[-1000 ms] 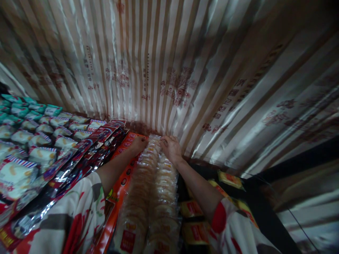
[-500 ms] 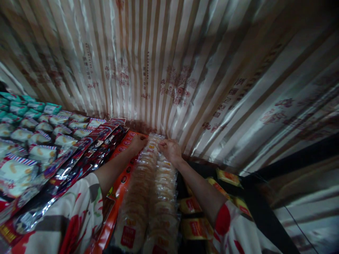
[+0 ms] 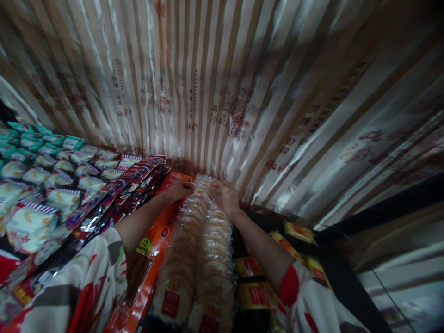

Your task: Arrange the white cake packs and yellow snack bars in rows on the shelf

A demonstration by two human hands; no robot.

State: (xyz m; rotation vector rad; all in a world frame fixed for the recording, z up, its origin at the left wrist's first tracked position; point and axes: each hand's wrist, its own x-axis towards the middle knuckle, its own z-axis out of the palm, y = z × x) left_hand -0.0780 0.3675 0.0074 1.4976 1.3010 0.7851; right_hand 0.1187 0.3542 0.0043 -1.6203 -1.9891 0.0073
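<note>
Two long rows of round, flat crackers in clear wrappers run away from me, a left row (image 3: 178, 259) and a right row (image 3: 215, 259). Red labels show on the nearest packs. At the far end, my left hand (image 3: 181, 190) is at the left row's outer edge, fingers curled together; whatever they pinch is hidden. Opposite it, my right hand (image 3: 225, 196) is closed, its thumb and fingertips pinching at the wrapped crackers at the right row's far end. Left of the rows lies a flat orange bag (image 3: 160, 240), partly under my left forearm.
Dark glossy bags (image 3: 128, 196) overlap on the left, beyond them white snack packs (image 3: 62, 199) and green packs (image 3: 31, 141). Yellow packs (image 3: 256, 296) lie on a black surface at right. A striped printed sheet (image 3: 208, 92) hangs behind; a black bar (image 3: 381, 208) crosses at right.
My left forearm has shifted left and slightly down, uncovering more of the orange bag. My right hand stays almost in place at the far end of the rows.
</note>
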